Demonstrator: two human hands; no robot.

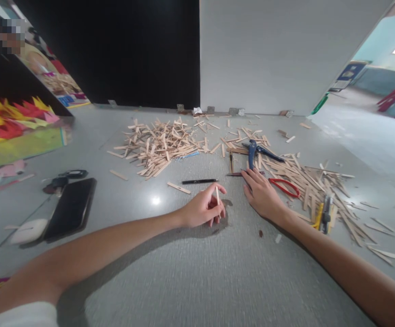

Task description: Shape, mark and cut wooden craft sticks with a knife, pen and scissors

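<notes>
My left hand [204, 206] is closed around a short wooden craft stick [217, 195], held upright between thumb and fingers just above the table. To its right, my right hand [262, 193] is stretched out low over the table, fingers extended. Its fingertips reach a slim dark tool [234, 174]; whether they touch it I cannot tell. Just beyond lies a blue-handled hand tool [253, 152], like pliers. A red looped handle [298, 195] is beside the right hand, and a black pen [199, 181] lies beyond the left.
Wooden stick pieces form a pile [160, 147] at the back and another heap [299, 175] at right. A yellow-and-black cutter [325, 214] lies near my right forearm. At left are a phone [71, 206] and a white case [29, 231]. A black-and-white panel [286, 59] stands behind.
</notes>
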